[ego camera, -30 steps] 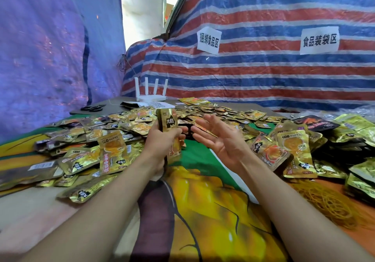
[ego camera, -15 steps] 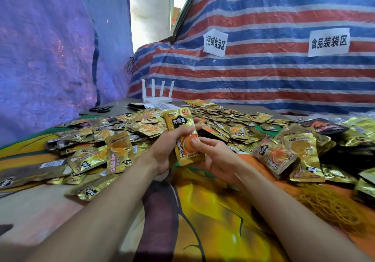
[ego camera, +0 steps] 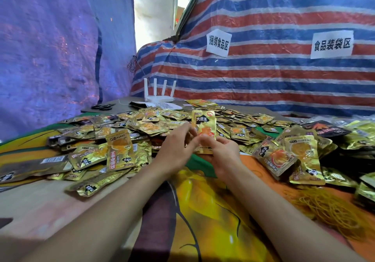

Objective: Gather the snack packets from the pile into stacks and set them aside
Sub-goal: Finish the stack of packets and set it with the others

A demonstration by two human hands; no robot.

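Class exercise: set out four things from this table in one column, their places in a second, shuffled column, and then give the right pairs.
Things
1. white router
2. scissors
3. rubber bands
4. upright packets

Places
A. heaped at the near right
B. held between the left hand and the right hand
C. at the back, before the striped tarp
D. at the back, left of the router

Pairs: 1-C, 2-D, 3-A, 4-B
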